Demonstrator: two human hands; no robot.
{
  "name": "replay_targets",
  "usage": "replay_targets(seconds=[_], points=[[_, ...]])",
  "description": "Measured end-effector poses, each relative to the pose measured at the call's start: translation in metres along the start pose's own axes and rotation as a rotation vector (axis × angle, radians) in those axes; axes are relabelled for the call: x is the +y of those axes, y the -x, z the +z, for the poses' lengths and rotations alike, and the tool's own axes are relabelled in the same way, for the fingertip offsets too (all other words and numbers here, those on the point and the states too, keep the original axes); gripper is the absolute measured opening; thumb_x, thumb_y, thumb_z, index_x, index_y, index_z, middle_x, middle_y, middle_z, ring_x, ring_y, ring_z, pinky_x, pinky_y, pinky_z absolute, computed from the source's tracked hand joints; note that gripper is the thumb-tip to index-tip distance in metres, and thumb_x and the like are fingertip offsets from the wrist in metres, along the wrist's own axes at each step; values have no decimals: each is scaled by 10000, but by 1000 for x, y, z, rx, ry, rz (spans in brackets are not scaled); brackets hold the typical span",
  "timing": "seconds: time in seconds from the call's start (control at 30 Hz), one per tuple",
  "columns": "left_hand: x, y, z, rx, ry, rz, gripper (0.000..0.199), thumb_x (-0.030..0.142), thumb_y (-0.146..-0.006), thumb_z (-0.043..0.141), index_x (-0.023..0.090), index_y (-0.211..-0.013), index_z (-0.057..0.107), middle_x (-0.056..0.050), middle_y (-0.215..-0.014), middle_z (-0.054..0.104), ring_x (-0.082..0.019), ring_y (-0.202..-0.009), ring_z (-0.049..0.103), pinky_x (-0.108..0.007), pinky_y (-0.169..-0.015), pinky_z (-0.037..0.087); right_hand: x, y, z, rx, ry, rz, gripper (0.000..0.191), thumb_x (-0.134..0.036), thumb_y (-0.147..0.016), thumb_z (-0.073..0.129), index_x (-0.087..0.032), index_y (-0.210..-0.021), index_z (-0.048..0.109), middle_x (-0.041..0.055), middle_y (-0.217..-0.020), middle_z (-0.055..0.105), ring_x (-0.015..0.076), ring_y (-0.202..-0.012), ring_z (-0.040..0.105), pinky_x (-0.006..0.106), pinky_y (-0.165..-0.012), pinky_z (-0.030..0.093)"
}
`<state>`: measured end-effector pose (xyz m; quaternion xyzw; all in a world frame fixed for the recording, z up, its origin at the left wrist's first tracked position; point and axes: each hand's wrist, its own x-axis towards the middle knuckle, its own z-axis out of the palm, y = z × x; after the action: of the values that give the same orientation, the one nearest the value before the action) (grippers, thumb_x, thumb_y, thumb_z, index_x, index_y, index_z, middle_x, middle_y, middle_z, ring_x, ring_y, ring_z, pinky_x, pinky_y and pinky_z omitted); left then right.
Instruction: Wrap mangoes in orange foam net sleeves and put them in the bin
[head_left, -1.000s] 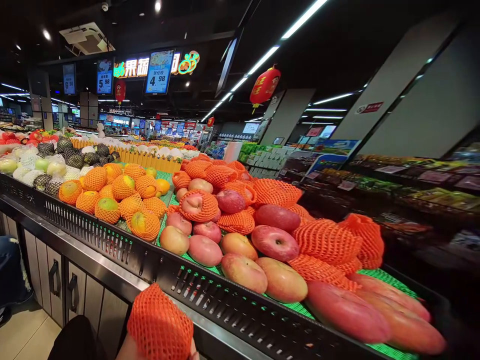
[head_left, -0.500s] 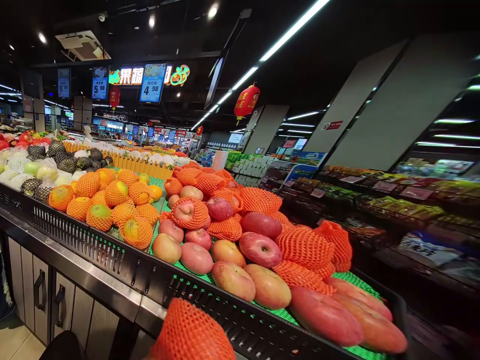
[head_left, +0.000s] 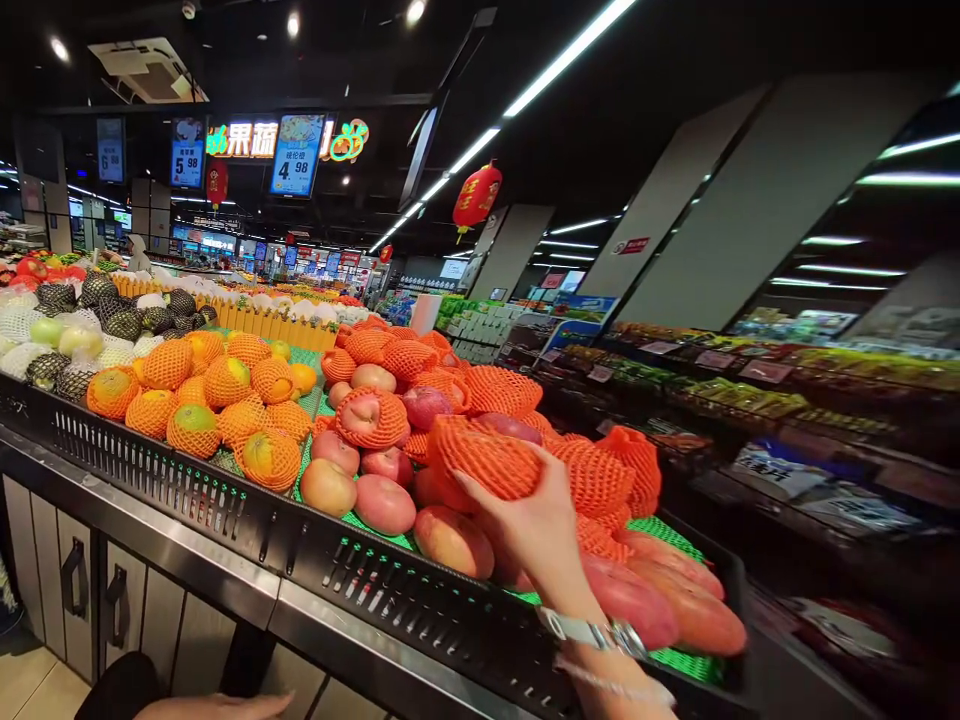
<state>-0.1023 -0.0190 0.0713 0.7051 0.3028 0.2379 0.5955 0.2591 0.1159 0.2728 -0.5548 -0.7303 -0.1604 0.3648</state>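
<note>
Right hand (head_left: 541, 525): raised over the apple pile (head_left: 390, 470), fingers curled closed around an orange foam net sleeve (head_left: 486, 457). The sleeve sits at 11 o'clock of the palm, above the apples, touching the fingertips. A watch (head_left: 589, 632) is on this wrist. Left hand (head_left: 225, 706): at 7 o'clock of the black crate rim (head_left: 360, 575), mostly out of frame; its opening cannot be told
</note>
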Motion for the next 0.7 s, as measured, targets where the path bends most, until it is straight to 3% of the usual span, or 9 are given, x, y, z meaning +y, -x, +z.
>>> replay_targets(seconds=[0.1, 0.2, 0.33, 0.47, 0.6, 0.7], points=[[-6, 0, -1, -56, -17, -56, 637, 521, -906, 573, 220, -1454, 456, -131, -1471, 497, -269, -1371, 481, -535, -1184, 352, -11, -19, 23, -19, 59, -7, 762, -654, -825, 540, -154, -1395, 462, 167, -1228, 560, 314, -1154, 544, 452, -982, 478], [-12, 0, -4, -68, -40, -111, 745, 559, -887, 581, 285, -1532, 329, -100, -1513, 466, -270, -1425, 430, -482, -1225, 299, -12, -22, 29, -25, 80, 19, 828, -683, -839, 499, -118, -1438, 420, 184, -1273, 539, 344, -1165, 540, 502, -966, 488], [-18, -3, -3, -63, -50, -169, 787, 608, -843, 605, 325, -1525, 332, -43, -1506, 479, -272, -1418, 443, -383, -1212, 320, -1, -3, 25, 9, 321, -70, 807, -674, -944, 317, -72, -1477, 387, 204, -1351, 496, 384, -1182, 514, 552, -992, 466], [-20, -8, 1, -68, -34, -190, 779, 615, -832, 613, 328, -1512, 364, -37, -1481, 511, -276, -1402, 463, -392, -1208, 323, 16, 22, 26, 43, 298, -223, 737, -613, -987, 291, -90, -1507, 304, 166, -1387, 511, 332, -1237, 524, 505, -1041, 486], [-20, -14, 3, -84, -8, -200, 771, 561, -835, 649, 321, -1512, 366, -73, -1486, 505, -266, -1406, 454, -449, -1224, 301, 24, 57, 5, 30, 218, -283, 682, -519, -1008, 352, -187, -1569, 148, 152, -1510, 383, 324, -1343, 468, 526, -1027, 507], [-20, -15, -1, -84, 3, -199, 667, 509, -878, 621, 246, -1465, 445, -117, -1464, 512, -262, -1381, 473, -521, -1212, 307, 19, 97, -27, 149, 108, -263, 526, -470, -1002, 385, -234, -1470, 343, 118, -1398, 507, 296, -1252, 546, 496, -1001, 526]])
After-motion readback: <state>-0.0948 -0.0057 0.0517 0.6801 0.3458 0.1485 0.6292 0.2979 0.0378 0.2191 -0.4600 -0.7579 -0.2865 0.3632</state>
